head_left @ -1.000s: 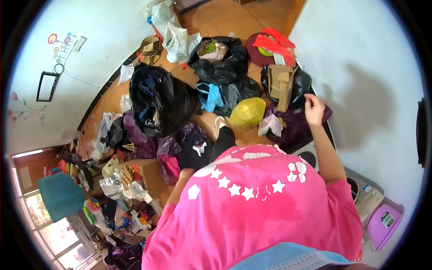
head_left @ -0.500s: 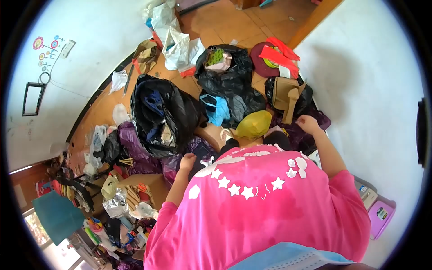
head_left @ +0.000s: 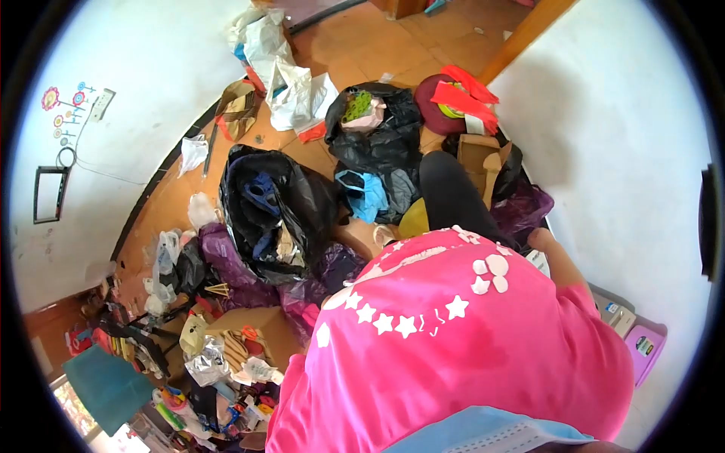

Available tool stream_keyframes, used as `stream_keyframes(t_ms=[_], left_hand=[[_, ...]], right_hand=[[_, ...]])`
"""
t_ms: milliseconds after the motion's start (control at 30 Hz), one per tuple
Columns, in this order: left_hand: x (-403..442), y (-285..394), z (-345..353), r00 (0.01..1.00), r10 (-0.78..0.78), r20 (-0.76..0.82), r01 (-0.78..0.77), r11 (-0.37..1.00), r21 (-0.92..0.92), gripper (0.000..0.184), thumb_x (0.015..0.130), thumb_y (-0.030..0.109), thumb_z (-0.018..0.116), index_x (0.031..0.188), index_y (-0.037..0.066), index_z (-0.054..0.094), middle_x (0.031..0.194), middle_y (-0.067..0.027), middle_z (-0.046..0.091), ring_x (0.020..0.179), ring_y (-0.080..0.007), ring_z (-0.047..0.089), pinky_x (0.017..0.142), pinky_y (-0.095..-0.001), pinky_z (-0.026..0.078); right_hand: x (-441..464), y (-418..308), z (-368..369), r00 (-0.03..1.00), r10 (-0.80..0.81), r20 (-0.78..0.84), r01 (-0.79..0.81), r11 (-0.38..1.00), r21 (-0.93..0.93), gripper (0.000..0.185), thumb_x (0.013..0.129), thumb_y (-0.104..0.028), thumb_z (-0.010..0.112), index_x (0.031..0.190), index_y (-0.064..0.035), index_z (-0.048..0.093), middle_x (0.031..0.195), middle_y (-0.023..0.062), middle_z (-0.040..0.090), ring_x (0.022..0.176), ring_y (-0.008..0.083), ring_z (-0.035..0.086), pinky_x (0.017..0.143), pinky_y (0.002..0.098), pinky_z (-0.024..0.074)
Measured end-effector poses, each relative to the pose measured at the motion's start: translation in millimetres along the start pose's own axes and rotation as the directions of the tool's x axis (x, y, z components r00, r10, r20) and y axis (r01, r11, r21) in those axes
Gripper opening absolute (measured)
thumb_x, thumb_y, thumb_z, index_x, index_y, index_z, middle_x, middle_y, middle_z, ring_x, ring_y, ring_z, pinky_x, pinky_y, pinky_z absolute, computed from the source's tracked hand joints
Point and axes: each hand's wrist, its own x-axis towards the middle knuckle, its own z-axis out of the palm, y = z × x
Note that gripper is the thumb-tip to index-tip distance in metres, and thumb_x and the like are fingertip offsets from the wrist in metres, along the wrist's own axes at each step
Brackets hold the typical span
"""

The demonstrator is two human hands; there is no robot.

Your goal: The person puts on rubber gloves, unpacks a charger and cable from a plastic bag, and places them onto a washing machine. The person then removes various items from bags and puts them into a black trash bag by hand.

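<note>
My right hand [head_left: 541,240] shows only in part, low beside my raised knee and close to the purple plastic bag [head_left: 522,210]. Its fingers are hidden, so what they touch does not show. My left hand is out of sight behind the pink shirt [head_left: 430,332]. One leg in dark trousers [head_left: 455,189] stretches forward between a yellow bag [head_left: 414,220] and an open cardboard box [head_left: 477,160]. Ahead on the left stands a large black garbage bag [head_left: 317,185], open, with dark blue cloth [head_left: 260,192] inside.
Another black bag [head_left: 377,147] holds a light blue bag [head_left: 364,198] against its front. White plastic bags [head_left: 291,98] lie farther back. A round maroon item [head_left: 432,113] with red cloth rests near the right wall. Clutter and a cardboard carton [head_left: 260,332] fill the lower left.
My dark-trousered leg has come up and forward, covering part of the yellow bag. My right hand has drawn back from the cardboard box, and my left hand has gone out of sight.
</note>
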Motion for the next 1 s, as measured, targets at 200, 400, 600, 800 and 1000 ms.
stream_keyframes(t_ms=[200,400,600,800,1000], left_hand=[[18.9,54.8,-39.8,0.996,-0.091,-0.025,0.081,0.958,-0.274,0.017,0.081,0.019,0.065,0.085,0.004,0.072,0.077,-0.006,0.07,0.072,-0.0153,0.066,0.067,-0.0297,0.052],[52.3,127.8,-61.0,0.971,-0.235,-0.053,0.168,0.819,-0.548,0.016,0.08,0.019,0.066,0.084,0.005,0.072,0.078,-0.0066,0.07,0.073,-0.0157,0.066,0.067,-0.0301,0.053],[136.8,272.8,-89.8,0.979,0.081,-0.187,-0.095,0.993,-0.067,0.016,0.08,0.016,0.065,0.086,0.003,0.072,0.077,-0.0077,0.07,0.072,-0.0177,0.067,0.067,-0.0316,0.054],[185.6,509.6,-176.2,0.957,0.177,-0.232,-0.216,0.963,-0.158,0.028,0.085,0.02,0.066,0.104,0.0,0.066,0.097,-0.0117,0.07,0.091,-0.02,0.066,0.081,-0.0323,0.051],[164.6,662.0,-213.6,0.914,0.288,-0.285,-0.375,0.867,-0.329,0.026,0.089,0.013,0.065,0.111,0.0,0.062,0.101,-0.0104,0.068,0.095,-0.0179,0.063,0.085,-0.0301,0.049]], right_hand=[[103.8,13.8,-57.1,0.991,-0.127,-0.045,0.127,0.992,-0.009,0.02,0.074,-0.024,0.062,0.081,-0.0064,0.071,0.081,0.0134,0.07,0.075,0.0309,0.067,0.072,0.0398,0.0524],[218.9,-28.7,-183.9,0.976,-0.015,-0.215,0.094,0.927,0.363,0.025,0.078,-0.022,0.066,0.096,-0.0056,0.071,0.092,0.0149,0.07,0.086,0.0272,0.067,0.08,0.0372,0.0519],[368.2,25.6,-288.7,0.949,-0.096,-0.301,0.206,0.909,0.362,0.025,0.081,-0.019,0.066,0.102,-0.0054,0.068,0.091,0.0135,0.07,0.087,0.0233,0.066,0.08,0.0346,0.0516],[406.4,112.9,-406.1,0.968,-0.031,-0.25,0.183,0.768,0.614,0.022,0.084,-0.012,0.062,0.103,-0.0016,0.067,0.092,0.0141,0.069,0.086,0.0243,0.066,0.079,0.0332,0.0513],[435.7,141.4,-492.5,0.909,-0.044,-0.415,0.255,0.846,0.468,0.023,0.084,-0.012,0.064,0.103,-0.0008,0.067,0.091,0.0115,0.069,0.084,0.0203,0.065,0.078,0.0324,0.0514]])
